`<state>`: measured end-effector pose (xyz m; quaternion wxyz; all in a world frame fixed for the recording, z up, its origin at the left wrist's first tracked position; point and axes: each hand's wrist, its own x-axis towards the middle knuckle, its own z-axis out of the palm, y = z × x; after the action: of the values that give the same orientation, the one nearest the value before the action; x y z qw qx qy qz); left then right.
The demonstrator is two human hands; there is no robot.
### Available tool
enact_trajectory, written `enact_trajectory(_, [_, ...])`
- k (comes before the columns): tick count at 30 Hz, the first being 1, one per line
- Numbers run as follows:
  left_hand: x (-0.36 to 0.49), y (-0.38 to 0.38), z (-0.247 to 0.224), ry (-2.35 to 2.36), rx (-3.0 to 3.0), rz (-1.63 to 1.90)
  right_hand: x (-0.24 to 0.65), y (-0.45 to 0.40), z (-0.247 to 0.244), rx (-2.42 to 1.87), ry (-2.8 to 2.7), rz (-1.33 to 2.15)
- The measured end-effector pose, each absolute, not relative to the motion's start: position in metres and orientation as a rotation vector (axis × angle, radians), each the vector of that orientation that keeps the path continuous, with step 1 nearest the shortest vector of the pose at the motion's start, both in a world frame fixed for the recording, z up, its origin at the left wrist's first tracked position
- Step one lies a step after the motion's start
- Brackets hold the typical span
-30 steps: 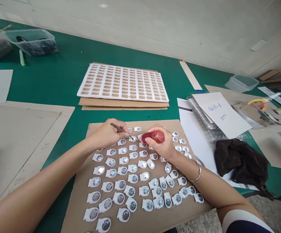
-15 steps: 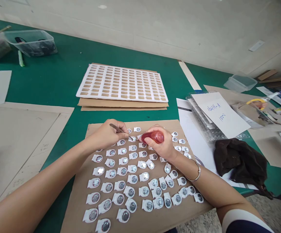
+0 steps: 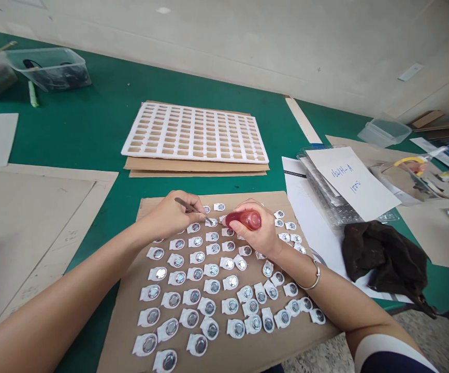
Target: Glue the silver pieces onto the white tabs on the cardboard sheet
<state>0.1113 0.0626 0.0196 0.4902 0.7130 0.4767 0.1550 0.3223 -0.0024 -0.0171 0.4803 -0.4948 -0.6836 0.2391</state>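
Observation:
My left hand (image 3: pixel 183 212) pinches a pair of metal tweezers (image 3: pixel 186 205), their tip down at one small white piece with a round silver centre (image 3: pixel 211 223). Closed round a small red squeeze bottle (image 3: pixel 247 219) is my right hand (image 3: pixel 261 228); the bottle lies tilted, its nozzle pointing left toward the same piece. Whether the nozzle touches it I cannot tell. Both hands are over a brown cardboard sheet (image 3: pixel 125 321), on which several rows of the same white pieces lie. My right hand and forearm cover some of them.
Beyond the cardboard, a white slotted tray (image 3: pixel 195 110) rests on cardboard sheets (image 3: pixel 197 168). To the right are a handwritten paper (image 3: pixel 352 178), a dark cloth (image 3: pixel 383 259) and a clear tub (image 3: pixel 385 132). A plastic bin (image 3: pixel 59 70) stands at the far left on the green table (image 3: pixel 103 114).
Almost nothing differs. The red bottle in my right hand has shifted very slightly to the left; my left hand and the tweezers hold their place.

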Motion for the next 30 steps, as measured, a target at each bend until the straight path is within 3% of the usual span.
enact_trajectory(30, [0.1129,0.0612,0.0212,1.188,1.752,0.350,0.3215,-0.0046,-0.0204,-1.199,-1.628,0.597])
